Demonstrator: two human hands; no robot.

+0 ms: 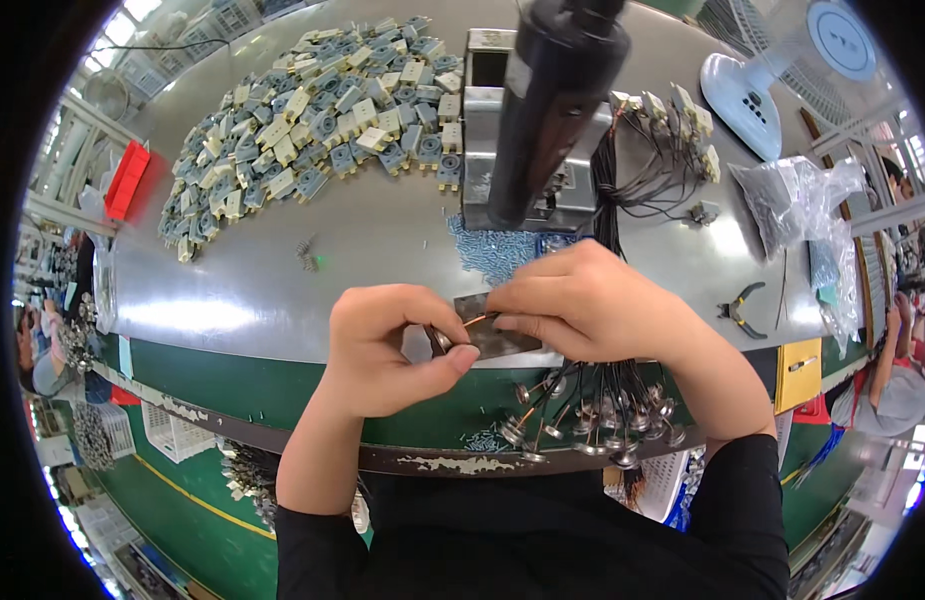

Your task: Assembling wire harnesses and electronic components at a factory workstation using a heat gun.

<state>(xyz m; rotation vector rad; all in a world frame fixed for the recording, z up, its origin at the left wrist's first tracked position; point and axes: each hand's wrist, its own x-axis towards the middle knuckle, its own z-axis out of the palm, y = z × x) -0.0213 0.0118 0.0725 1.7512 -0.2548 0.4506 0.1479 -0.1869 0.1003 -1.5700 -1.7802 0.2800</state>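
Note:
Over a small dark metal plate (507,342) near the table's front edge, my two hands work close together. A thin copper-coloured wire (476,320) spans the gap between their fingertips. My left hand (392,345) is closed, pinching the wire's left end between thumb and fingers; a dark piece shows beside the fingertips, too small to name. My right hand (582,305) is closed too, its thumb and forefinger at the wire's other end. Just beyond lies a heap of small bluish screws (497,250). Black leads with round metal ends (612,420) hang below my right hand.
A large pile of grey and cream switch-like blocks (332,120) covers the back left. A black cylindrical tool (557,110) rises over a metal fixture (482,170). To the right are wired blocks (682,110), pliers (744,310), a plastic bag (802,210) and a blue fan (747,100).

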